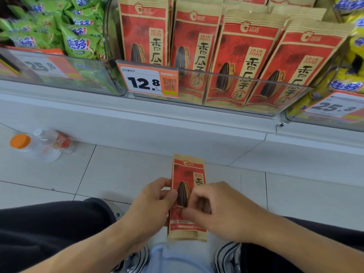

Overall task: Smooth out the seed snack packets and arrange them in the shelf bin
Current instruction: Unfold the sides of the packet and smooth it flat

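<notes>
I hold one red and tan seed packet (188, 174) upright above the floor, low in the middle of the view. My left hand (151, 201) grips its left edge, thumb on the front. My right hand (222, 207) pinches its right side with curled fingers and covers part of the print. Above stands the clear shelf bin (246, 79), where several matching seed packets (244, 56) stand upright in rows, leaning slightly.
A 12.8 price tag (148, 81) hangs on the bin's front left. Green snack bags (78, 36) fill the bin to the left, yellow bags (354, 62) the one on the right. A plastic bottle with an orange cap (39, 143) lies on the tiled floor by the white shelf base (177, 123).
</notes>
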{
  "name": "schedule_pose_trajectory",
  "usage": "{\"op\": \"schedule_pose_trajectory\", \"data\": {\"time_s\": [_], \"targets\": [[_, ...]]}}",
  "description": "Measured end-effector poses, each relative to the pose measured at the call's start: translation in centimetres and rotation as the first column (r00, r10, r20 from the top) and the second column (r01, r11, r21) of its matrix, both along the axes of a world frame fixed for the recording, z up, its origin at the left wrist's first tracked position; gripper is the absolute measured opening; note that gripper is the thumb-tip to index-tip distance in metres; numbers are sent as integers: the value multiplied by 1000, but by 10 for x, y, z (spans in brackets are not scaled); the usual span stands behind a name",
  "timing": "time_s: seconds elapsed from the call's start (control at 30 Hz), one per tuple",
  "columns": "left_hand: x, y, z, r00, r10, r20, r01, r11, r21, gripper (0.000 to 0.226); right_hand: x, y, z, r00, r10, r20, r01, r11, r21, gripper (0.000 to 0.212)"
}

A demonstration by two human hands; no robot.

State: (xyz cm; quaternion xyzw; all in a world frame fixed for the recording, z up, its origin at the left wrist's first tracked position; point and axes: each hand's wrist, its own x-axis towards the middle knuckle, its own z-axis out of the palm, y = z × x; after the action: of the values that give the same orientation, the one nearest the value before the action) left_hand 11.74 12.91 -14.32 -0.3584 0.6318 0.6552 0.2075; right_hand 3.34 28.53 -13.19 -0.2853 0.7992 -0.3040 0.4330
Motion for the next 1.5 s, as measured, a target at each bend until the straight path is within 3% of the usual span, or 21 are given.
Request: {"op": "schedule_pose_trajectory", "data": {"time_s": [0.13, 0.2, 0.27, 0.4, 0.6, 0.7, 0.83, 0.9, 1.03, 1.3, 1.5], "targets": [[-3, -3, -1, 999, 17, -34, -18, 999, -35, 22, -15, 3, -4, 956, -250, -152, 256, 966, 22, 14], [-4, -4, -1, 999, 22, -43, -24, 999, -39, 25, -23, 5, -5, 937, -310, -158, 322, 945, 58, 23], [-4, -5, 0, 999, 7, -48, -8, 1000, -28, 28, -26, 3, -5, 910, -412, -43, 414, 909, 49, 28], [-4, -5, -1, 999, 23, -40, -23, 1000, -6, 26, -25, -1, -1, 786, -553, 276, 582, 813, -27, 12], [-6, -9, -1, 993, 56, -101, -64, 994, -85, 31, -22, -2, 4, 810, -516, 281, 551, 832, -60, 9], [-6, -11, 0, 983, 68, -171, -99, 979, -180, 18, -19, -3, 6, 812, -492, 313, 540, 837, -85, 11], [-4, -10, 0, 957, -107, -271, 17, 948, -317, 32, -12, -3, 6, 748, -505, 432, 603, 789, -122, 20], [-2, -8, 4, 944, -154, -291, 87, 969, -232, 36, -10, -4, 8, 656, -483, 581, 661, 739, -132, 24], [-1, -1, 6, 926, -187, -329, 202, 979, 13, 43, -9, -5, 8, 595, -435, 675, 683, 716, -141, 21], [2, 7, 3, 925, -173, -338, 223, 968, 115, 40, -9, -4, 4, 481, -443, 756, 709, 704, -39, 30], [2, 5, -3, 939, -135, -316, 188, 971, 145, 43, -9, -4, 5, 497, -470, 729, 703, 711, -21, 40]]}}
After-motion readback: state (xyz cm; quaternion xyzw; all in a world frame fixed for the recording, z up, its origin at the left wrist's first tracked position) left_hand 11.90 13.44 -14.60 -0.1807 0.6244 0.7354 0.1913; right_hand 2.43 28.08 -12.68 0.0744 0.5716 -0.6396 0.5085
